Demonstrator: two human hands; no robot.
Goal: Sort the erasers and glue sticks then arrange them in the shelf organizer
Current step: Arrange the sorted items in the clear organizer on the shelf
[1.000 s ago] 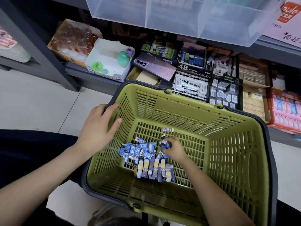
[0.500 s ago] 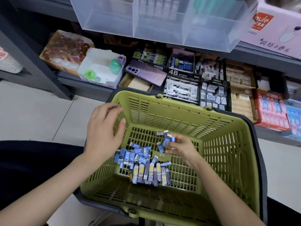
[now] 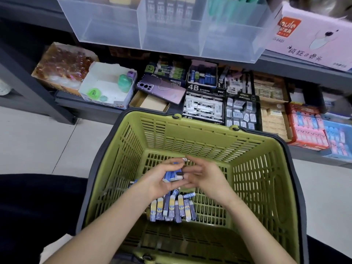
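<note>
L hand (image 3: 156, 181) grips erasers (image 3: 172, 175), R hand (image 3: 207, 178) beside; glue sticks (image 3: 172, 208) point fwd.

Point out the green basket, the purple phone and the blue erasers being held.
green basket (image 3: 200, 136): head view, inner face of its far wall.
purple phone (image 3: 162, 89): head view, middle of its back.
blue erasers (image 3: 171, 175): head view, the blue wrapper facing up.

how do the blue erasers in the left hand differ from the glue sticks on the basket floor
The blue erasers are short and blocky; the glue sticks are long and slender. The erasers are mostly blue, the glue sticks purple with yellow. The erasers are bunched in the left hand, while the glue sticks lie side by side on the basket floor. Both are inside the basket.
</note>
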